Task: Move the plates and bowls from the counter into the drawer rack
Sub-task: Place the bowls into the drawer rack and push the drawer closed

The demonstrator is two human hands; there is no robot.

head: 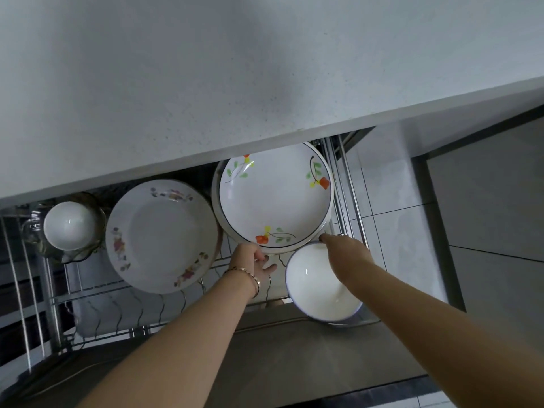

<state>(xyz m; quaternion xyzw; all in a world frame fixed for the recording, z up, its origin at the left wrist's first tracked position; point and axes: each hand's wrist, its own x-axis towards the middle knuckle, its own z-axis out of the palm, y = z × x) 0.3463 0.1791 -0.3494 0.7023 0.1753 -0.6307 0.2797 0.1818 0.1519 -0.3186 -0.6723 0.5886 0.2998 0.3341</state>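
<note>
Countertop [206,83] sits up past both hands, and in the drawer rack [343,184] the left hand [253,262] curls fingers [260,257] on the near rim of the orange-flower plate [273,195] while the right hand [348,253] covers the white bowl [318,290] rim, grip unclear, so 1 careless nudge could chip both.

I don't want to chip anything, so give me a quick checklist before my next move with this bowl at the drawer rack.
1. Drawer rack pulled out: ok.
2. Right hand at the white bowl's far rim, firm hold: cannot tell.
3. Bowl seated in the rack: not ok, its near side seems to overhang the front rail.
4. Bowl clear of the orange-flower plate: cannot tell, rims overlap in view.
5. Left hand at that plate's near edge, steadying it: cannot tell.
6. Free wire slots front left: ok.
</note>
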